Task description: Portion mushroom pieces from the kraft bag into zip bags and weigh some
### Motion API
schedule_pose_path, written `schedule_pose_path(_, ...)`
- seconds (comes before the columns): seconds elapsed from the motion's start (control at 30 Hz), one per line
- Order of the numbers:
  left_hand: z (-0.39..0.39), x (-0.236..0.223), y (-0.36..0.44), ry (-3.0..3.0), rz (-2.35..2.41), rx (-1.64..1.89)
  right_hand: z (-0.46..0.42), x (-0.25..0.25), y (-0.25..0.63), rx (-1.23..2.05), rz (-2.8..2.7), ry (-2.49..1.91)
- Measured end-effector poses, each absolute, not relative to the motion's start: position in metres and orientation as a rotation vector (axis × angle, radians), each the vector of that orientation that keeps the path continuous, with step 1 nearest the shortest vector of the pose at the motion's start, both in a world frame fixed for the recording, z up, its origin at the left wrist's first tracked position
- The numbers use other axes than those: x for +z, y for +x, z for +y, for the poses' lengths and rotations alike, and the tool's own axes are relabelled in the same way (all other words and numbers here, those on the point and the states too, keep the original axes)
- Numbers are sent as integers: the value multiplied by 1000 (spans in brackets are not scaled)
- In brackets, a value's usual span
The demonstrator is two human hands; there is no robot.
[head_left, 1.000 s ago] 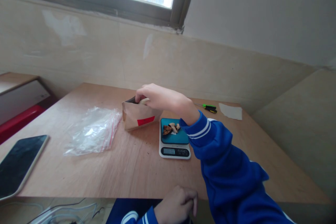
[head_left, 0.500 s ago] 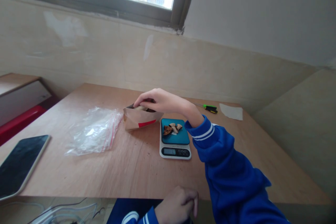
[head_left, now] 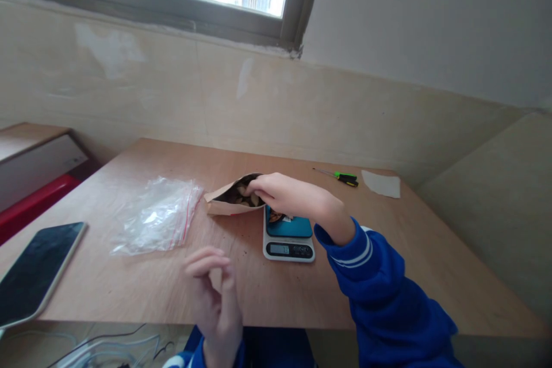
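Note:
My right hand (head_left: pixel 269 188) reaches into the mouth of a brown paper bag (head_left: pixel 219 207), its fingers bent and pressed together at the bag's right end. What the fingertips pinch is hidden. Dried brown and pale pieces (head_left: pixel 245 198) show inside the bag, whose opening tilts toward me. Partly under my right hand is a white kitchen scale (head_left: pixel 287 250) with a teal top, bearing a few similar dried pieces (head_left: pixel 276 215). My left hand (head_left: pixel 215 293), slightly blurred, is raised above the table's front edge, holding nothing, fingers curved and thumb apart.
Clear zip bags (head_left: pixel 155 215) lie left of the paper bag. A phone (head_left: pixel 41 267) rests at the table's left front. Toward the back right are a green-and-black screwdriver (head_left: pixel 345 178) and a scrap of white paper (head_left: pixel 382 184). Cables (head_left: pixel 107 351) run below the table edge.
My left hand has risen from near my lap and moved left over the table edge. My right hand has shifted right and lower, and the bag's mouth has tipped toward me.

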State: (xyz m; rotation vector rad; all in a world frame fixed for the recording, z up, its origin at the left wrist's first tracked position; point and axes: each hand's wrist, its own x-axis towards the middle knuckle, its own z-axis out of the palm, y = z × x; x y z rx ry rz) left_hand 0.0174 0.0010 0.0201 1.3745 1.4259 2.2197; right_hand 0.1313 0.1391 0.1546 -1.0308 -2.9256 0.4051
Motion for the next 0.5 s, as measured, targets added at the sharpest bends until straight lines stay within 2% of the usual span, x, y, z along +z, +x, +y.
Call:
schedule_pose_path(0.1, 25, 41, -7, 1368, 1677, 2272, 120, 154, 128, 129, -2895, -1322)
schedule_pose_path(0.23, 47, 54, -19, 1713, 1740, 1867, 105, 153, 119, -11, -2867, -1452)
schedule_pose_path(0.37, 48, 45, -18, 1678, 1658, 1716, 104, 146, 116, -37, -2928, -1332)
schedule_pose_path(0.5, 41, 30, -16, 1657, 1569, 1764, 107, 129, 115, 19, -2969, -906)
